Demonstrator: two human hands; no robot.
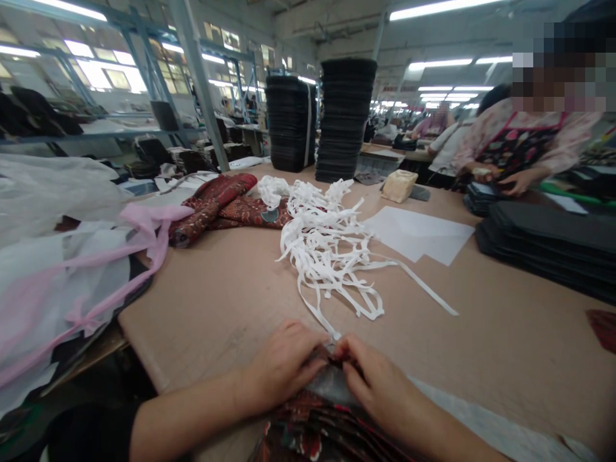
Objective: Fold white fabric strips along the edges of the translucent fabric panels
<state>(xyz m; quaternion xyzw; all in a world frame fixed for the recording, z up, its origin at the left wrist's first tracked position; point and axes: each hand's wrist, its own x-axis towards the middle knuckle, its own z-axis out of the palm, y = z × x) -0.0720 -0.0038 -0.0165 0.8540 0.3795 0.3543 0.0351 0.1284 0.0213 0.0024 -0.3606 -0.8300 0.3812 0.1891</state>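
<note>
My left hand [289,358] and my right hand [369,375] meet close together at the table's near edge, both closed in a pinch. A white fabric strip [315,312] runs from a loose heap of white strips [327,247] down to their fingertips. Dark reddish cloth also shows between the fingers, so exactly what each fingertip presses on is partly hidden. Directly below the hands lies a stack of dark red patterned fabric pieces [308,433], with a greyish translucent sheet [332,383] over its upper end.
Rolled patterned fabric [216,208] lies left of the heap. White paper [421,232], a pale block [399,185] and stacked black panels [553,240] sit to the right. Two tall black stacks [344,119] stand behind. A co-worker [520,141] handles dark pieces at right.
</note>
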